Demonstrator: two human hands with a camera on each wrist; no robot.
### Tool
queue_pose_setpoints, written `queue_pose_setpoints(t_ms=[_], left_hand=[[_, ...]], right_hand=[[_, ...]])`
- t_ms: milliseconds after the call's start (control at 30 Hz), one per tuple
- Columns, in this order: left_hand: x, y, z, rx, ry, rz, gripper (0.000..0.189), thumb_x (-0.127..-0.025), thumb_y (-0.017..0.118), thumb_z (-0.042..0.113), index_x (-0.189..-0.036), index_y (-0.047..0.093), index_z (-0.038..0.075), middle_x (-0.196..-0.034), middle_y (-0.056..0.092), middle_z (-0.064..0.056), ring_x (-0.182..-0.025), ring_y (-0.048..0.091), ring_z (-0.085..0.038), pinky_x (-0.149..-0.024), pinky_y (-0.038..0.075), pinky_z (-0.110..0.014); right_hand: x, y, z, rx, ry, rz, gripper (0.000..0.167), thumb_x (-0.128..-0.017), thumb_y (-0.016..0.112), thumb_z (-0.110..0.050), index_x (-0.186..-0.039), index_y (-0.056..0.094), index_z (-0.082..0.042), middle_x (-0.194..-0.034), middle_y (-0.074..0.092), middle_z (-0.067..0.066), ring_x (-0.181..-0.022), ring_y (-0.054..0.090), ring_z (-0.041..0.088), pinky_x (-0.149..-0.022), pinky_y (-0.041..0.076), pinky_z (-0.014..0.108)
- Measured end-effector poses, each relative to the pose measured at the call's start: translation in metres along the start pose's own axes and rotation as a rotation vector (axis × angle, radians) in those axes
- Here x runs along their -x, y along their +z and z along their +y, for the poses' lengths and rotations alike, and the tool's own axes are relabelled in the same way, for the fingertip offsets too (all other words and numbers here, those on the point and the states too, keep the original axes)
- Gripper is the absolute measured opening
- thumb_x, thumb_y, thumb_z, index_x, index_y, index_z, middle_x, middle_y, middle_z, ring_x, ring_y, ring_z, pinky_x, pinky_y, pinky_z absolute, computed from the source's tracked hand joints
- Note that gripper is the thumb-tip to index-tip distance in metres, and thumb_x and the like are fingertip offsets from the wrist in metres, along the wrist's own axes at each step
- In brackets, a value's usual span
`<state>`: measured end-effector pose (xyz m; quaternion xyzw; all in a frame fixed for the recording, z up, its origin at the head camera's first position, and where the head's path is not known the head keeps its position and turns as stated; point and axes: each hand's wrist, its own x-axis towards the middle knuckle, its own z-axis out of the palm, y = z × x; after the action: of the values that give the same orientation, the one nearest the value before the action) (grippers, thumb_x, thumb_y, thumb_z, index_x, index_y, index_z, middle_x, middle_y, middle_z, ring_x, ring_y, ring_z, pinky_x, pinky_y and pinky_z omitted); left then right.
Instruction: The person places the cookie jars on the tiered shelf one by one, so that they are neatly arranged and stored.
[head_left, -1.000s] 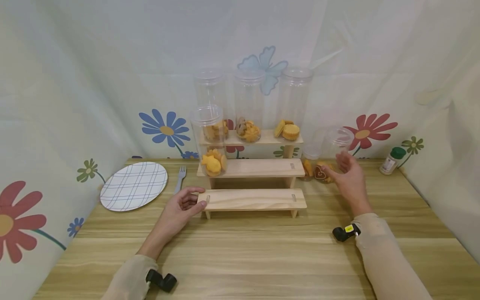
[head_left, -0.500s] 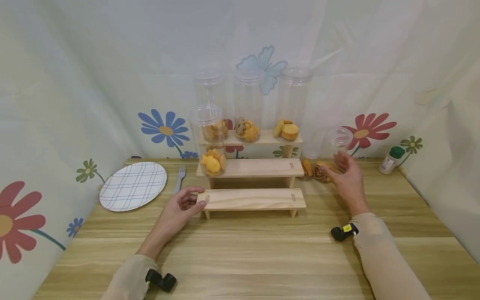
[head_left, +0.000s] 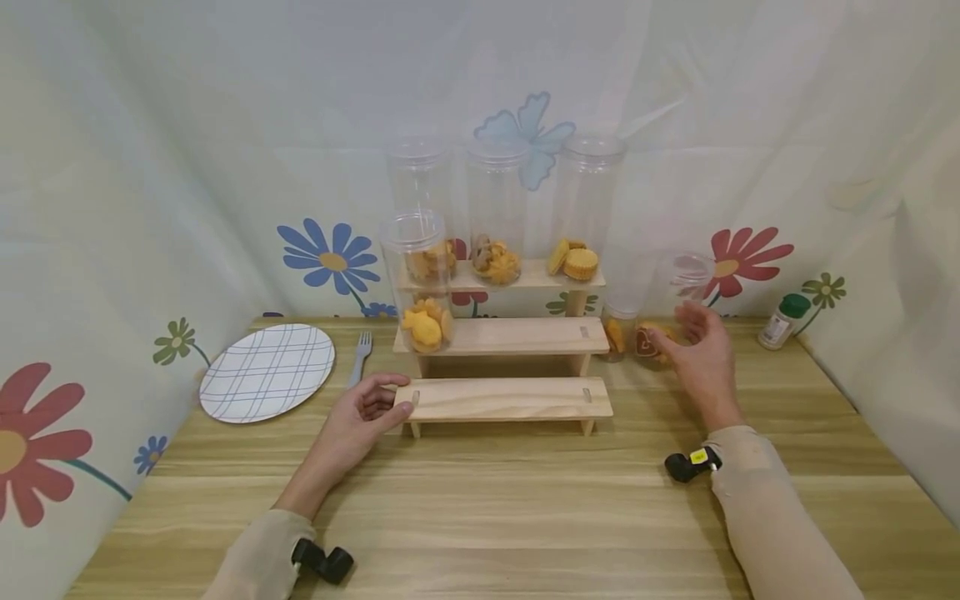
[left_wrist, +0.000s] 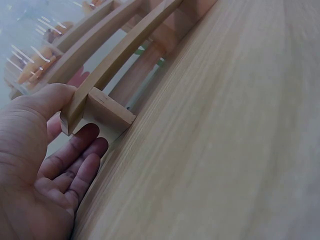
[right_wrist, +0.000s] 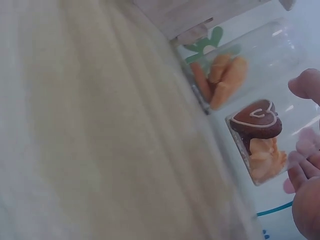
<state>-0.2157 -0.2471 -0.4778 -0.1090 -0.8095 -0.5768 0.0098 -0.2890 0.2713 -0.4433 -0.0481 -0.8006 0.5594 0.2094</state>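
Note:
My left hand point(head_left: 362, 419) grips the left end of the low front step of a tiered wooden display stand point(head_left: 510, 398). In the left wrist view, the thumb lies on the step's edge point(left_wrist: 95, 90) and the other fingers curl below it. To the right of the stand, my right hand point(head_left: 701, 354) holds a clear cookie jar point(head_left: 655, 342) with a heart-shaped iced cookie point(right_wrist: 257, 120) inside, thumb and fingers on opposite sides. Its far side is hidden. Beside it stands another clear jar point(head_left: 615, 333) with yellow-orange cookies.
Three tall clear cookie jars, including the middle one point(head_left: 495, 262), stand on the top step. Another jar point(head_left: 426, 325) occupies the middle step's left end. A checked plate point(head_left: 267, 372) and a fork point(head_left: 361, 357) lie left. A green-capped shaker point(head_left: 783, 322) leans far right.
The jar with the heart cookie has shifted slightly right, away from the neighbouring jar, along with my right hand. My left hand has stayed on the step.

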Motion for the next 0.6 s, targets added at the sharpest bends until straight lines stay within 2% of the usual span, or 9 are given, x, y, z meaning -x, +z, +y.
queue_pose_setpoints(t_ms=[100,300,467,600], left_hand=[[0.000,0.000,-0.001,-0.004,0.002,0.003,0.043,-0.105,0.082,0.026,-0.144,0.068,0.014,-0.117,0.078,-0.013,-0.109,0.073,-0.025,-0.094,0.057,-0.025],[0.000,0.000,-0.001,-0.020,-0.005,0.006,0.043,-0.105,0.082,0.028,-0.144,0.068,0.015,-0.117,0.078,-0.012,-0.110,0.073,-0.025,-0.094,0.056,-0.025],[0.000,0.000,-0.001,-0.019,-0.009,0.007,0.043,-0.105,0.082,0.028,-0.144,0.068,0.015,-0.118,0.078,-0.013,-0.111,0.073,-0.025,-0.095,0.056,-0.025],[0.000,0.001,-0.001,-0.016,-0.008,0.006,0.042,-0.105,0.082,0.027,-0.144,0.068,0.015,-0.118,0.078,-0.013,-0.110,0.073,-0.025,-0.095,0.056,-0.025]], right_hand=[[-0.001,-0.004,-0.006,-0.015,-0.010,0.019,0.075,-0.100,0.087,-0.019,-0.161,0.047,0.000,-0.157,0.058,0.021,-0.151,0.053,0.034,-0.128,0.040,0.043],[-0.006,-0.012,-0.022,-0.056,-0.064,0.080,0.069,-0.095,0.090,-0.014,-0.154,0.055,-0.002,-0.144,0.061,0.013,-0.141,0.058,0.026,-0.124,0.044,0.035],[-0.006,-0.019,-0.040,-0.030,-0.081,0.117,0.066,-0.095,0.092,-0.018,-0.150,0.059,-0.005,-0.133,0.063,0.001,-0.133,0.060,0.022,-0.118,0.047,0.031],[-0.003,-0.025,-0.055,-0.019,-0.108,0.133,0.060,-0.096,0.092,-0.020,-0.146,0.061,-0.009,-0.124,0.064,-0.003,-0.123,0.060,0.016,-0.112,0.048,0.029]])
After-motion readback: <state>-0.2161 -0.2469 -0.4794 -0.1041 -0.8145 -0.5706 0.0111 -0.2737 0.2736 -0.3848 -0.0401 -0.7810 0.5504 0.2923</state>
